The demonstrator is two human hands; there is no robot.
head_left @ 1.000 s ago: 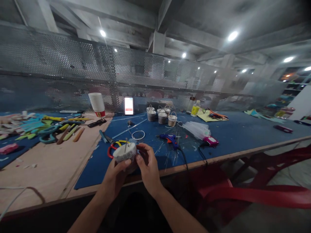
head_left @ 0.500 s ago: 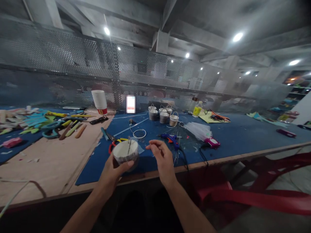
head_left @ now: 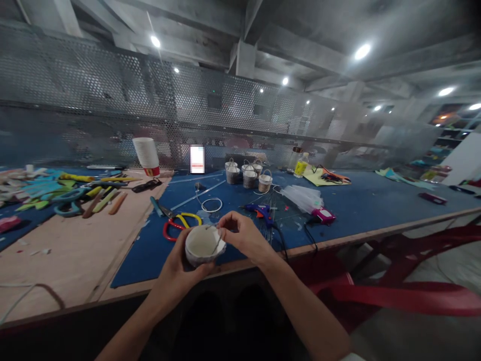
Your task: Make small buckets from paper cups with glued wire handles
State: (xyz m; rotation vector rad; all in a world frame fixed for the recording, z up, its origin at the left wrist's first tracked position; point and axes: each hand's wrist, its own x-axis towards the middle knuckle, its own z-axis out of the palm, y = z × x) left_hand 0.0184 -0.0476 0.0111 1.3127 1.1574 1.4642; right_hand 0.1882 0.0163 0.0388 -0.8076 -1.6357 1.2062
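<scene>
My left hand [head_left: 179,273] is wrapped round a small white-lined cup [head_left: 197,244] with a wrinkled greyish outside. The cup is tilted, its mouth facing me. At its right rim my right hand [head_left: 244,234] pinches a thin grey cord [head_left: 217,243], part of which runs down inside the cup. The fingertips partly hide the cord's upper end. Just behind the cup lie scissors with red and yellow handles [head_left: 190,216]. A blue glue gun [head_left: 262,210] rests beyond my right hand, and a ring of white wire [head_left: 211,204] lies farther back.
Several small handled buckets [head_left: 250,179] stand at the back. A stack of paper cups [head_left: 146,153] and a lit screen [head_left: 197,159] are left of them. Clear glue sticks [head_left: 300,197] and a yellow bottle [head_left: 301,166] lie rightward. Tools [head_left: 101,200] cover the left board; a red chair [head_left: 394,298] is at right.
My right hand has moved left to the cup and now pinches the cord. The cup has tipped towards me and shifted slightly right, and the view has turned a little.
</scene>
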